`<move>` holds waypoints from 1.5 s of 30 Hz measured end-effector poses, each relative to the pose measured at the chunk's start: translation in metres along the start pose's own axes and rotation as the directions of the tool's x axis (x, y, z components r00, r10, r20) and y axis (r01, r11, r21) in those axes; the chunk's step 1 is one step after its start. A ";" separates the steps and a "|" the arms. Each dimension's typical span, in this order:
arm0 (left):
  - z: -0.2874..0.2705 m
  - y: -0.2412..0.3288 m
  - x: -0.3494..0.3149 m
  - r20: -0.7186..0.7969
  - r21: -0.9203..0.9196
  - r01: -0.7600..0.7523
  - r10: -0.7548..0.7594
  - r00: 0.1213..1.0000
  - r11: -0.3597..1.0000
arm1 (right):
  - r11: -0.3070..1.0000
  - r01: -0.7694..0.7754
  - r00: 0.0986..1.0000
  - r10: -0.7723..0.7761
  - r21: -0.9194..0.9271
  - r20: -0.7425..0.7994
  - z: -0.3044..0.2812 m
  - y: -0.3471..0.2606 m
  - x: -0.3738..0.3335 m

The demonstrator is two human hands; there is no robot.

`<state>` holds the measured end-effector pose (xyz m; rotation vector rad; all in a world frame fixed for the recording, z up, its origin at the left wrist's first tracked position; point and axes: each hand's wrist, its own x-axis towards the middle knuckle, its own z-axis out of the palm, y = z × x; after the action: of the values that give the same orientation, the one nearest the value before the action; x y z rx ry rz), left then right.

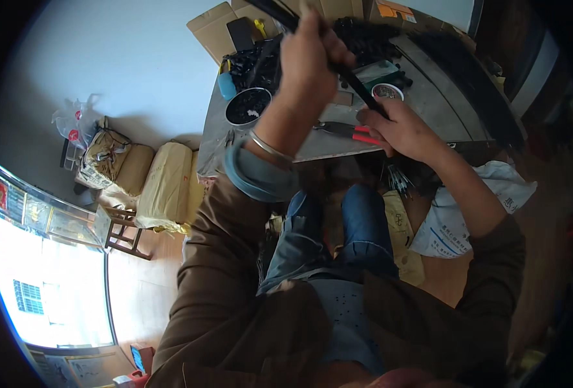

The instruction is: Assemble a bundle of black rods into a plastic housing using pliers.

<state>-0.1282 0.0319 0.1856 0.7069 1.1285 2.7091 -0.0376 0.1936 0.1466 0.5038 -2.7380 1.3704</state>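
Both my hands grip one long black strip over the worktable.
L hand (309,61) fisted round the black strip (354,83) up high; R hand (400,129) clamped on its lower end, above the table (429,110). Red-handled pliers (351,131) lie just beside R hand, round bowl (248,106) w/ black bits near L wrist.

This looks like a small home workshop. A grey worktable (442,110) on the far side carries heaps of black parts, a round tub of small black pieces (248,107) and red-handled pliers (354,132). Flattened brown cardboard boxes (212,29) lie beyond; stuffed yellowish sacks (167,184) sit left.
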 end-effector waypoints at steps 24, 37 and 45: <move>-0.078 0.057 0.021 -0.098 0.198 0.056 -0.037 0.994 0.979 | 0.796 -0.003 0.970 -0.145 0.605 0.196 0.110 0.004 0.111; -0.051 0.029 0.023 -0.020 0.030 0.308 -0.308 0.951 0.951 | 0.575 -0.125 0.977 -0.072 0.809 0.203 0.049 -0.026 0.033; -0.037 0.021 0.026 -0.099 0.188 0.333 -0.319 0.943 0.924 | 0.816 -0.030 1.000 0.023 0.577 0.020 0.062 -0.006 0.008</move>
<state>-0.1664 0.0008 0.1875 0.4071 1.4110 2.3766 -0.0362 0.1390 0.1150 0.4870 -2.2900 2.2195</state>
